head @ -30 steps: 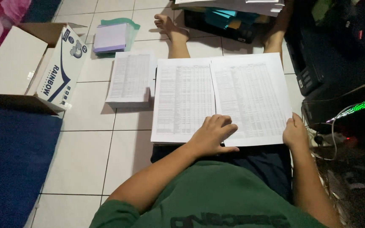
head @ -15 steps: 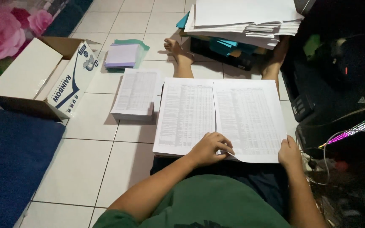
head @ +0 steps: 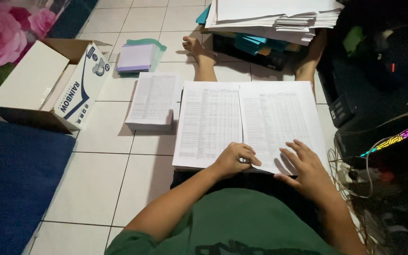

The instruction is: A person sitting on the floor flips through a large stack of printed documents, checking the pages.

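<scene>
Insp. note, head view. I see the person seated on the tiled floor (head: 95, 184), legs out toward 12 o'clock, w/ two side-by-side stacks of printed table sheets across the lap: left stack (head: 208, 123), right stack (head: 276, 123).

Left hand (head: 234, 159) sits at the lower inner edge where the stacks meet, fingers curled on the paper edge. Grip reads as clenched on a sheet corner, though I cannot tell how many sheets are pinched.

Right hand (head: 305, 167) lies flat, fingers spread on the lower part of the right stack; grip released, palm pressing only.

Surroundings: a smaller stack of printed sheets (head: 153, 101) at approx. 10 o'clock of the lap, just beside the left stack. Purple paper pad (head: 137, 56) beyond it. Open cardboard box (head: 48, 89) further toward 9. Tall loose paper pile (head: 272, 16) at 12, near the feet.

Judgement: to handle well, keep the flat palm anchoring the right stack while the curled fingers separate one sheet only; lift slowly so the edges stay square.
</scene>
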